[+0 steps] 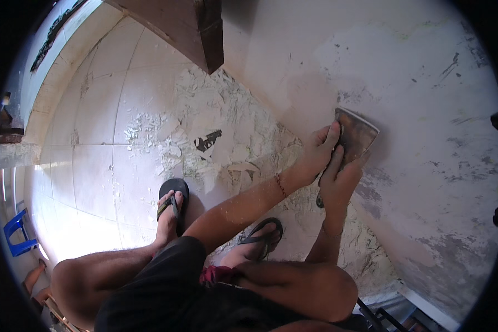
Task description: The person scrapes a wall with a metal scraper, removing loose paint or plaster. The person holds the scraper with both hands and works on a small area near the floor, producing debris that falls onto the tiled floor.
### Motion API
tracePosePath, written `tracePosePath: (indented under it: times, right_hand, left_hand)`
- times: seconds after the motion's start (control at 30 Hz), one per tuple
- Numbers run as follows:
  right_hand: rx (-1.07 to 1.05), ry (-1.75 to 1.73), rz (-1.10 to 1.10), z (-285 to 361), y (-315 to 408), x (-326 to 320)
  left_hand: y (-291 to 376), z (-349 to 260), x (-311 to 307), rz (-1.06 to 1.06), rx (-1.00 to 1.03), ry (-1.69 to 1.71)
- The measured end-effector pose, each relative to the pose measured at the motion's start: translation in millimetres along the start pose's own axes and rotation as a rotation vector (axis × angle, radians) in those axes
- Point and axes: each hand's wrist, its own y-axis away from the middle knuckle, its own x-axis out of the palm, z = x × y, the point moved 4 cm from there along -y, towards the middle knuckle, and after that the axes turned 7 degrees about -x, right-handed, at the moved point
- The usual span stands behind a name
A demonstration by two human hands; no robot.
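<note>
Both of my hands are on a wide scraper [355, 135] with a rust-stained metal blade. My left hand [315, 153] pinches the blade's left side, its thumb lying on the upper face. From below, my right hand [343, 180] wraps the lower part, and a dark handle end pokes out beneath it. The blade's pale front edge lies at or very close to the wall [423, 120]; exact contact is hard to tell. Around it the wall's white coat is patchy, with grey bare areas lower down.
Peeled paint flakes [228, 103] cover the tiled floor [95, 166] along the wall's foot. A dark brown wooden piece [191, 33] juts in at the top. Far left are a blue plastic stool [18, 234] and another person's limbs [34, 277]. Black metal bars [373, 313] stand at bottom right.
</note>
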Motion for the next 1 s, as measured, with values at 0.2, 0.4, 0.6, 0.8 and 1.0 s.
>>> tracePosePath:
  times: [0.2,0.4,0.6,0.8,1.0]
  right_hand:
    - [-0.308,0.026,-0.183,16.7,-6.9,-8.7]
    - [-0.011,-0.096,-0.056,4.9,-7.7,-1.5]
    - [-0.161,-0.073,-0.066,5.9,-9.9,-2.5]
    - [0.026,-0.044,0.05,-1.6,-6.3,-0.5]
    - [-0.061,-0.004,0.019,-2.3,-3.2,-2.5]
  left_hand:
    - [0.8,-3.7,5.8,0.094,-0.057,0.049]
    - [-3.2,-9.5,1.4,0.098,-0.011,0.053]
    - [-1.6,-5.3,4.3,0.117,-0.071,0.085]
    - [1.6,-7.0,5.5,0.098,-0.028,0.086]
    - [1.7,-0.9,2.9,0.102,-0.022,0.096]
